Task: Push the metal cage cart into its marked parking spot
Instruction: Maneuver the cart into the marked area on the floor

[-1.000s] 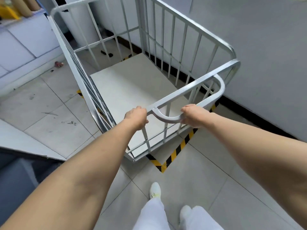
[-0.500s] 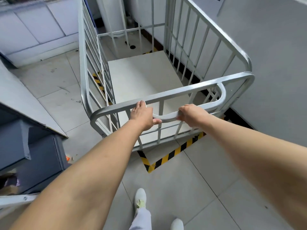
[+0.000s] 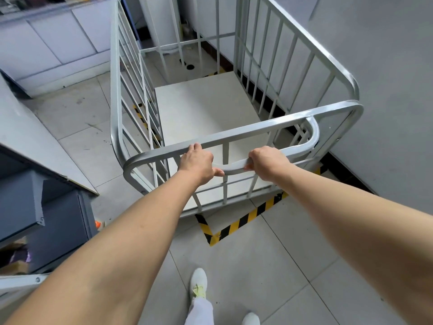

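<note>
Presently, at far left, a dark grey cabinet (image 3: 35, 207) stands beside the tiled floor (image 3: 77, 127), with pale cupboard fronts (image 3: 51, 41) along the far left wall.

Moving right, the metal cage cart (image 3: 210, 109) occupies the centre. Its long axis runs away from the person, toward the far end of the room and leaning slightly right, roughly parallel to the grey wall (image 3: 386, 90) on its right side. The cart's right railing sits just beside that wall. The cart bed is a pale flat panel with nothing on it that can be seen.

The left hand (image 3: 198, 161) is curled over the near top rail, fingers wrapped over it and thumb pointing right along the looped handle (image 3: 234, 165). The right hand (image 3: 267, 163) is closed in a full grip around that same handle, just right of the left hand.

Yellow-and-black hazard tape (image 3: 239, 222) marks a corner on the floor directly below the cart's near end; the cart base overlaps the tape's far arms, while the taped corner itself lies exposed nearer the person. More striped tape shows through the left railing and at the far end.

Below, a white shoe (image 3: 198, 283) and pale trouser leg (image 3: 199, 311) are visible on the tiles.
</note>
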A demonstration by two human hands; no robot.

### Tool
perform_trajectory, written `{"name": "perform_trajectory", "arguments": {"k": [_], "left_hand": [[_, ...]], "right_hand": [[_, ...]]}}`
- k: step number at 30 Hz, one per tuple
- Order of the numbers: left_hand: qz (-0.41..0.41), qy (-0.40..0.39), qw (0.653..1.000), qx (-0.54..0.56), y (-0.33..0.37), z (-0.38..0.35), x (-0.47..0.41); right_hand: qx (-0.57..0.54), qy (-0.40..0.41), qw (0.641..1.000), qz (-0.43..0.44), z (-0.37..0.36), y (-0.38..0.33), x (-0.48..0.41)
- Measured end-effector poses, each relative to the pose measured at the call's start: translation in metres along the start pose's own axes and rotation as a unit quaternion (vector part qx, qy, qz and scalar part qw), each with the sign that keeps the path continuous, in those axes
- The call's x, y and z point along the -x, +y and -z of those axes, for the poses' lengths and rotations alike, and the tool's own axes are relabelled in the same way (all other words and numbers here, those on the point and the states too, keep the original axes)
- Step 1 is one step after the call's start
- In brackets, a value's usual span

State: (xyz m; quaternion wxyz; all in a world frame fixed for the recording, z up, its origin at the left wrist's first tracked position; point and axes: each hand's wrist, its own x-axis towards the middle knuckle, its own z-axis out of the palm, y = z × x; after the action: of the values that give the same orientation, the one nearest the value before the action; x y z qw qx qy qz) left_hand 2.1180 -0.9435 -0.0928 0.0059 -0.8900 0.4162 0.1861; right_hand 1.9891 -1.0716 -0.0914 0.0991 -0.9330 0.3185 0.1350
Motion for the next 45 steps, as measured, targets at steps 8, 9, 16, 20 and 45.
{"name": "perform_trajectory", "arguments": {"k": [8,9,16,20,45], "left_hand": [[0.005,-0.004,1.000,-0.008,0.000,0.001,-0.001],[0.003,-0.002,1.000,-0.009,0.000,0.001,0.000],[0.004,-0.010,1.000,-0.023,0.000,0.001,0.001],[-0.008,-0.003,1.000,-0.013,-0.002,0.001,0.004],[0.089,0.000,0.996,-0.018,-0.080,0.010,-0.036]], "right_hand": [[-0.016,0.004,1.000,-0.006,0.002,-0.003,0.001],[-0.014,0.004,1.000,-0.006,0.001,-0.003,0.001],[-0.023,0.003,1.000,-0.008,0.002,-0.002,0.002],[-0.117,-0.003,0.993,-0.014,0.000,0.002,0.006],[-0.476,0.135,0.743,-0.452,-0.015,0.051,-0.055]]}}
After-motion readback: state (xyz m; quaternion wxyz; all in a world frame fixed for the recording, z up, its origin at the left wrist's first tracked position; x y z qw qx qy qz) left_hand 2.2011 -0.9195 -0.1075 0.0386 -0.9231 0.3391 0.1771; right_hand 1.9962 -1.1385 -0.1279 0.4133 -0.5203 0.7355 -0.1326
